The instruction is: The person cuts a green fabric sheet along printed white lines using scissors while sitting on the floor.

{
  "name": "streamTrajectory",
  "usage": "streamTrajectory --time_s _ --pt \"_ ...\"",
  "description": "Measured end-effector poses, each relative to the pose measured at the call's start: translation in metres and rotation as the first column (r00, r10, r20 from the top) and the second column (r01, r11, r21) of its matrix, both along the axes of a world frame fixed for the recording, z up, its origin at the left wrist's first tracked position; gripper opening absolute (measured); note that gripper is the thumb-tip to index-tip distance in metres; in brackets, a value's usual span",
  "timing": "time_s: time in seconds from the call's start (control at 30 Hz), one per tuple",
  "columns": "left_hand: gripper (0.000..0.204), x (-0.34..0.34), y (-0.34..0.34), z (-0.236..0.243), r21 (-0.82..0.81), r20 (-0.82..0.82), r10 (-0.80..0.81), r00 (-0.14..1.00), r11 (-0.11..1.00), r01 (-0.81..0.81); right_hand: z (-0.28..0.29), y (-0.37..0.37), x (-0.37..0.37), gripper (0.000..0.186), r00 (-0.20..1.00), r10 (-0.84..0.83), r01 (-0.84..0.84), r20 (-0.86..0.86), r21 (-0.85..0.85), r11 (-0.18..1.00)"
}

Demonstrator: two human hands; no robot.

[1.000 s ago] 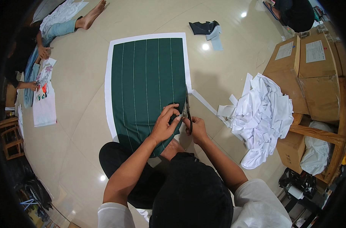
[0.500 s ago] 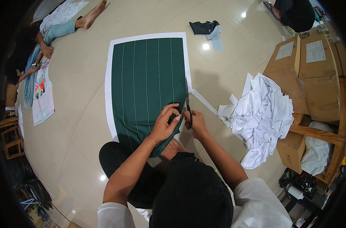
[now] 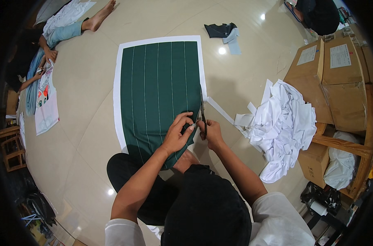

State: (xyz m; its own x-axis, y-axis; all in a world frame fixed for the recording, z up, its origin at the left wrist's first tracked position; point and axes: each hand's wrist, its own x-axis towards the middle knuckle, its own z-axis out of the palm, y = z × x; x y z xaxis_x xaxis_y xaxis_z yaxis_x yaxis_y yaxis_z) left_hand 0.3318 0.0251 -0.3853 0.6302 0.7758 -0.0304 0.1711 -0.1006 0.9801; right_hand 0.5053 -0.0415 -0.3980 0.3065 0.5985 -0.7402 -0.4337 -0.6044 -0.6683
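Note:
A dark green fabric panel (image 3: pixel 159 82) with thin pale stripes and a white border lies on the tiled floor in front of me. My left hand (image 3: pixel 180 131) pinches its right edge near the closest corner, and the cloth is bunched under the fingers. My right hand (image 3: pixel 211 133) grips a pair of dark scissors (image 3: pixel 202 110), whose blades point away from me along the panel's right edge. A narrow white strip (image 3: pixel 220 110) runs from beside the blades towards a pile on the right. The near end of the panel drapes over my leg.
A heap of white fabric scraps (image 3: pixel 280 127) lies to the right, beside cardboard boxes (image 3: pixel 344 98) on a wooden rack (image 3: pixel 346 145). Dark and grey scraps (image 3: pixel 225 33) rest beyond the panel. At the left, another person (image 3: pixel 51 53) handles printed cloth (image 3: pixel 47 106); someone else crouches far right.
My hands and the panel stay almost in place; the scissors shift very slightly. At the left, the other person's hands move a little over the printed cloth.

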Motion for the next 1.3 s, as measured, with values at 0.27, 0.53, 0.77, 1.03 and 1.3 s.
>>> streamTrajectory --time_s 0.27,0.53,0.77,1.03,1.3 --pt "0.017 0.0 0.0 0.003 0.011 -0.008 -0.004 1.0 1.0 0.004 0.001 -0.001 -0.002 0.03 0.999 -0.012 0.012 0.044 -0.002 1.0" --pt "0.017 -0.001 0.0 0.003 -0.001 0.006 -0.006 1.0 1.0 0.006 0.0 -0.001 -0.004 0.029 0.999 -0.022 0.022 0.036 0.005 1.0" --pt "0.019 0.0 0.0 0.001 0.01 -0.004 -0.005 1.0 1.0 0.005 -0.004 -0.002 -0.004 0.028 0.999 -0.026 0.026 0.023 0.013 1.0" --pt "0.017 0.0 0.0 0.003 0.007 0.002 -0.001 1.0 1.0 0.001 -0.004 -0.003 -0.004 0.028 0.999 -0.021 0.02 0.028 0.007 1.0" --pt "0.014 -0.002 0.0 0.007 -0.026 0.016 -0.002 1.0 1.0 0.002 0.004 0.009 0.0 0.027 0.999 -0.001 0.001 0.038 -0.004 1.0"
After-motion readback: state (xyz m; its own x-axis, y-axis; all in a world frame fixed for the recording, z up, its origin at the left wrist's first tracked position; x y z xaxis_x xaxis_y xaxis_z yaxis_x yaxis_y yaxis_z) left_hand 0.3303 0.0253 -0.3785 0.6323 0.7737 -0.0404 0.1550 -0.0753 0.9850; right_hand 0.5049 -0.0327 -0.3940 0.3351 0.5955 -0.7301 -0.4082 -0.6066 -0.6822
